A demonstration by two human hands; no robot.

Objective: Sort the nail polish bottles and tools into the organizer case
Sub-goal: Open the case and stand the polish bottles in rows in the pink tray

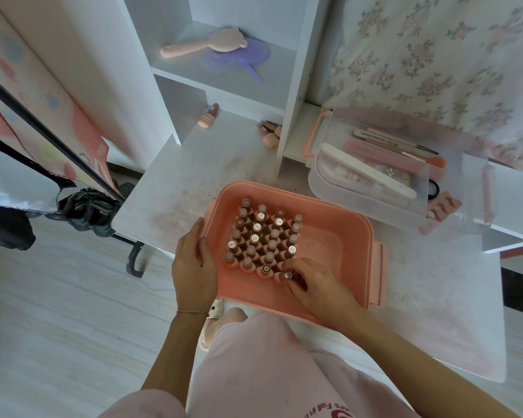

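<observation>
A pink organizer case [341, 236] sits open on the white desk in front of me. Several nail polish bottles [263, 236] stand upright in rows in its left half. My left hand [194, 267] grips the case's left rim. My right hand [314, 285] reaches into the near part of the case, fingers closed on a bottle [288, 275] at the front right corner of the group. A clear tray [323, 179] to the right holds nail files [372, 173] and other tools [405, 143]. Several more bottles [269, 134] lie near the shelf post.
A white shelf unit [224, 79] stands behind the desk, with a pink brush [200, 43] and a purple comb [239, 58] on it. A small pink bottle [209, 116] lies on the lower shelf. Pink toe separators [444, 206] lie by the tray. A floral cloth [435, 55] hangs at right.
</observation>
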